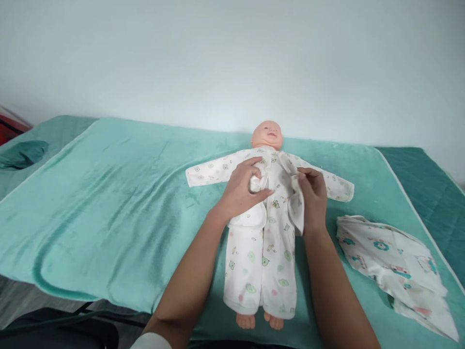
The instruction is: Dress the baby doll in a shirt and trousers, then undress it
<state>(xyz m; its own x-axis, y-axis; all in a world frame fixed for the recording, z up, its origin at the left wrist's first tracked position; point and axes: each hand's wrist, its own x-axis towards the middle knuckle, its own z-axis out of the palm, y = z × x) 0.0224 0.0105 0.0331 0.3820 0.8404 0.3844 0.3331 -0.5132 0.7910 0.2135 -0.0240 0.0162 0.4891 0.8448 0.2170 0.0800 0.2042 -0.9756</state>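
Observation:
A baby doll (267,134) lies on its back, dressed in a white printed baby jacket (214,168) and matching pants (278,276). Its sleeves stretch out to both sides, and bare feet poke out of the pant legs. My left hand (241,189) rests on the left part of the jacket's chest, thumb and fingers spread apart around a bunched bit of cloth. My right hand (314,194) pinches the right front flap of the jacket, lifting it away from the doll's body. The pinching fingertips are partly hidden.
A green plush blanket (119,208) covers the table beneath the doll. To the right lies a crumpled white printed garment (395,266). Behind the table rises a pale wall (218,63). A red object (10,128) shows at the far left edge.

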